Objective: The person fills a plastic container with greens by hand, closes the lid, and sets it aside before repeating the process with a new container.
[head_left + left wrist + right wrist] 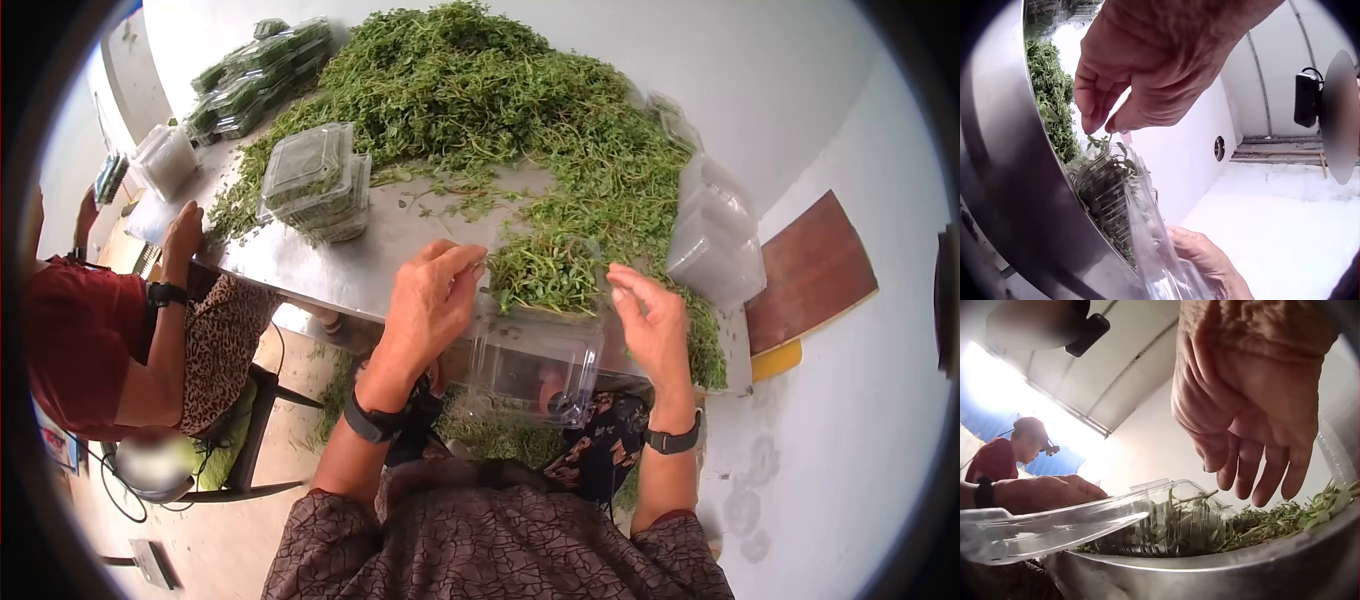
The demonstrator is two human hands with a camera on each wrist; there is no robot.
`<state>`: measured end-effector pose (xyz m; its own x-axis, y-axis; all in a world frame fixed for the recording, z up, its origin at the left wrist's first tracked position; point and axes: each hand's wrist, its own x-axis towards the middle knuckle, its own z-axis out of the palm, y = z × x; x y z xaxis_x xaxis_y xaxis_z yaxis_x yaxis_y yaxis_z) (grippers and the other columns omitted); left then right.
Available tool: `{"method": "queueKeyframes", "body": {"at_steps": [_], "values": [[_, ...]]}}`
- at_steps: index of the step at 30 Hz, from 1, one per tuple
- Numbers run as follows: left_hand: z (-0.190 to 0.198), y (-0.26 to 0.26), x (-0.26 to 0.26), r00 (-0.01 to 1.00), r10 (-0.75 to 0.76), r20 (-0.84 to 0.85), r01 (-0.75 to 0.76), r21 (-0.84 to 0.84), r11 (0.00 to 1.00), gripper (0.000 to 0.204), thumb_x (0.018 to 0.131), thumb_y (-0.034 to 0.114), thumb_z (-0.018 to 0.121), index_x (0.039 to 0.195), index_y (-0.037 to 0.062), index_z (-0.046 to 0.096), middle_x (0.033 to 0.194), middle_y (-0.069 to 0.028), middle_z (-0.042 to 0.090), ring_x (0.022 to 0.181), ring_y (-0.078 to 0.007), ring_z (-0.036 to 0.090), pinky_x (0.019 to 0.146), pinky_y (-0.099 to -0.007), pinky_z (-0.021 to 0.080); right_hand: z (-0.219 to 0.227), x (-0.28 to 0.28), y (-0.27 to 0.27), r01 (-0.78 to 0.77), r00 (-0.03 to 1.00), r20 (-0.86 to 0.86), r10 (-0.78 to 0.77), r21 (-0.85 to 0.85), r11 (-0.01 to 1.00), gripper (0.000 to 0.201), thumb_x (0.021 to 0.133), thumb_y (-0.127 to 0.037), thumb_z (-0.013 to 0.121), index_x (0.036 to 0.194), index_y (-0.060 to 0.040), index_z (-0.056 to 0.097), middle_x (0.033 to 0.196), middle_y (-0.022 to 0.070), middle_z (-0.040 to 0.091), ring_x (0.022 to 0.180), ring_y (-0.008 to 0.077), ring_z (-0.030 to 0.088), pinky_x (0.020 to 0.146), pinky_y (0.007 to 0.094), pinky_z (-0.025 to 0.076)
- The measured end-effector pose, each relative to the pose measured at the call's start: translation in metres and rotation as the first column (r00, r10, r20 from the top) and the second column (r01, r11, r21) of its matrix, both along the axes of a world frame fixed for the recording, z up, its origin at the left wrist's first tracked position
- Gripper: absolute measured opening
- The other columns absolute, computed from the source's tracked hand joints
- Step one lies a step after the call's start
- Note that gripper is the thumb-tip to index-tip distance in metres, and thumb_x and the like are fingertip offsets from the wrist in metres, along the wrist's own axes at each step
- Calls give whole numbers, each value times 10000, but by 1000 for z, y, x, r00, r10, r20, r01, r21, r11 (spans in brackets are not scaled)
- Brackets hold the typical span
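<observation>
A clear plastic clamshell box (545,290) filled with leafy green sprigs lies at the near table edge. Its lid (535,370) hangs open toward the person's lap. My left hand (432,300) is at the box's left side; in the left wrist view its thumb and fingertips pinch a green sprig (1099,142) at the rim. My right hand (655,325) hovers by the box's right side. Its fingers (1250,462) hang loosely above the greens in the right wrist view, holding nothing.
A large heap of greens (450,90) covers the table's far side. Closed clamshells (310,180) stand at left, with more filled ones (260,75) stacked behind. Nested clear boxes (710,235) stand at right. Another person's hand (183,232) rests at the left table edge.
</observation>
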<state>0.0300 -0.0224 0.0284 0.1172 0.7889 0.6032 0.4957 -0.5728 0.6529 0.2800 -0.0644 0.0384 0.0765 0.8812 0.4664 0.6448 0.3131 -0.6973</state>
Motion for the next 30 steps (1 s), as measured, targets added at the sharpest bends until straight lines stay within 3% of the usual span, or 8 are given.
{"method": "queueKeyframes", "body": {"at_steps": [5, 8, 10, 15, 18, 20, 25, 30], "values": [[-3, 8, 8, 999, -50, -18, 51, 29, 998, 143, 822, 3, 618, 945, 6, 689, 837, -121, 657, 702, -236, 642, 613, -304, 503, -10, 0, -2, -6, 1000, -28, 7, 37, 999, 153, 827, -15, 622, 960, 7, 695, 972, 136, 701, 867, 238, 653, 798, 324, 504], [-8, 12, 12, 995, 81, -54, -68, 210, 975, 129, 821, -3, 617, 924, 6, 694, 845, -119, 659, 700, -226, 638, 607, -303, 500, -8, 0, -4, 16, 997, -78, -19, -40, 999, 147, 822, -11, 623, 948, 4, 698, 916, 121, 698, 826, 224, 646, 757, 315, 498], [-11, 13, 14, 999, 2, 33, -3, 49, 999, 113, 801, 2, 624, 897, 16, 683, 857, -157, 647, 727, -334, 638, 657, -374, 498, -9, -1, -2, 22, 993, -111, -29, -67, 997, 141, 819, -11, 626, 939, 5, 699, 891, 116, 693, 809, 218, 641, 741, 311, 494], [-2, 8, 14, 1000, 20, 3, -20, -21, 1000, 98, 788, 7, 645, 876, 24, 684, 843, -137, 649, 716, -317, 641, 649, -368, 501, -5, -4, 1, 14, 990, -140, -28, -96, 995, 126, 809, 0, 648, 921, 24, 698, 875, 78, 674, 800, 140, 610, 753, 266, 471], [0, 10, 20, 1000, 15, -2, -15, 18, 1000, 90, 771, 9, 673, 855, 33, 695, 818, -106, 659, 692, -262, 624, 610, -338, 491, -6, -7, 7, 35, 996, -81, -37, -20, 999, 95, 796, -32, 655, 874, -10, 705, 846, 98, 682, 800, 231, 633, 725, 323, 490], [-2, 13, 21, 1000, 10, 11, -10, 38, 999, 89, 761, 4, 691, 840, 40, 706, 797, -81, 667, 676, -210, 607, 578, -310, 479, -6, -8, 10, 22, 999, 39, -27, 127, 992, 90, 773, -42, 676, 854, -28, 713, 886, 103, 690, 860, 253, 627, 761, 351, 496], [6, 13, 15, 959, -134, -251, 167, 116, 979, 71, 760, 61, 696, 828, 63, 714, 760, -79, 674, 813, -234, 599, 762, -366, 451, -4, -6, 11, -29, 978, 207, -2, 148, 989, 99, 757, -33, 681, 850, -26, 717, 994, 109, 696, 986, 277, 603, 852, 379, 484], [9, 9, 6, 948, -168, -268, 205, 114, 972, 140, 808, 154, 666, 886, 50, 718, 810, -95, 690, 870, -257, 601, 853, -392, 414, 2, 1, 6, -111, 964, 254, 76, 128, 986, 196, 796, -18, 645, 986, 1, 692, 1109, 127, 673, 1082, 268, 576, 945, 363, 444]]}}
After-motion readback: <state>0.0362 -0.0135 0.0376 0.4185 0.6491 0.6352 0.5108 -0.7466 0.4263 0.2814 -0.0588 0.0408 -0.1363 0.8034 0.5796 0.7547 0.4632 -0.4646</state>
